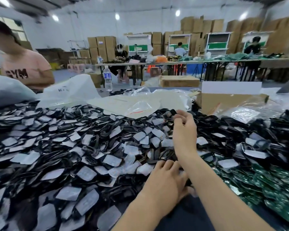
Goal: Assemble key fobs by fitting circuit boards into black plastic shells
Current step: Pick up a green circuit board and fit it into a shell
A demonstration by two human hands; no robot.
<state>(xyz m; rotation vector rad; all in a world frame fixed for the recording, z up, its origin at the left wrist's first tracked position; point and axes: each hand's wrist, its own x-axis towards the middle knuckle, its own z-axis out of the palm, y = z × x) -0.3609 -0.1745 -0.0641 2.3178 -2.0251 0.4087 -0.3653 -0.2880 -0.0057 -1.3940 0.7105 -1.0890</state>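
A wide pile of black plastic shells [83, 147], many with whitish film on them, covers the table in front of me. Green circuit boards [277, 189] lie heaped at the near right. My left hand [167, 179] is low at the table's near edge, fingers curled down around a small black shell [189, 182] that peeks out under my crossing right forearm. My right hand [184, 129] reaches over the middle of the pile with curled fingers. A black piece [173, 112] sits right at its fingertips; blur hides whether it is pinched.
Clear plastic bags [140, 105] and an open cardboard box [227, 100] lie behind the pile. A person in a pink shirt [23, 70] sits at the far left. A water bottle [108, 79] stands beyond. Other workers sit at long tables before stacked cartons.
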